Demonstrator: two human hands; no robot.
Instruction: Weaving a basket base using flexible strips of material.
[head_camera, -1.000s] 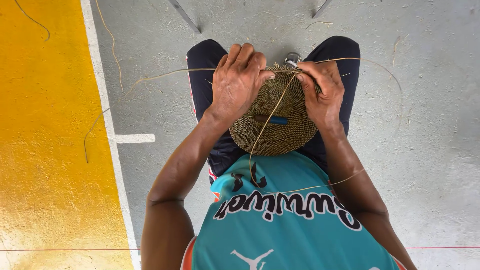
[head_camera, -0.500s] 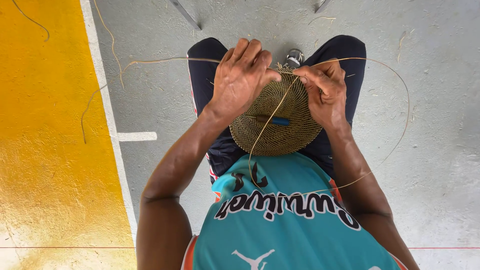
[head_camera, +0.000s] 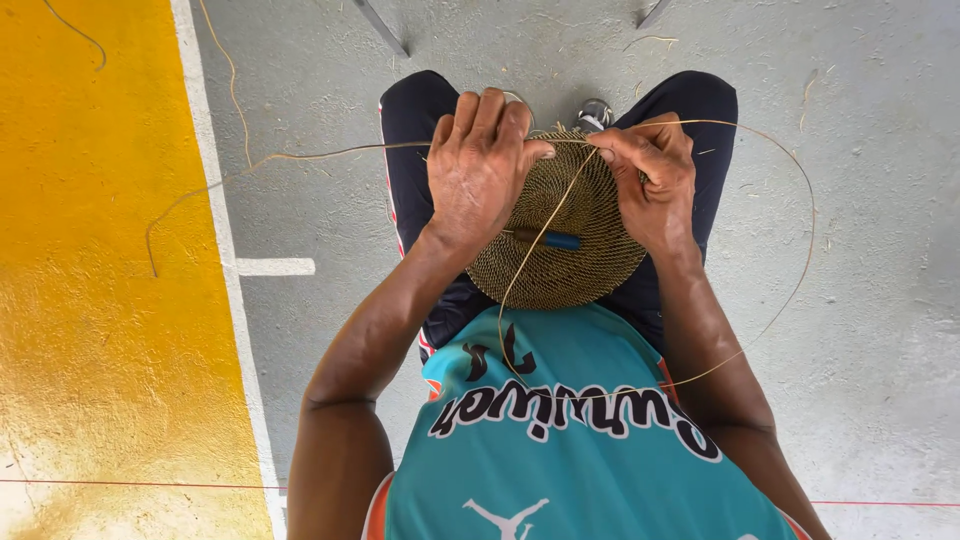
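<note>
Woven disc (head_camera: 560, 230), round and straw-coloured, rests on the seated person's lap in the head view. Left hand (head_camera: 480, 170) clamps its far rim, fingers (head_camera: 490, 115) pressed together over the edge. Right hand (head_camera: 650, 180) pinches a thin fibre strand (head_camera: 790, 270) at the rim; the strand loops wide past that hand. A blue-handled tool (head_camera: 555, 240) lies below both hands' fingertips. Stitching the rim seems in hand; drawing the strand tight looks due.
</note>
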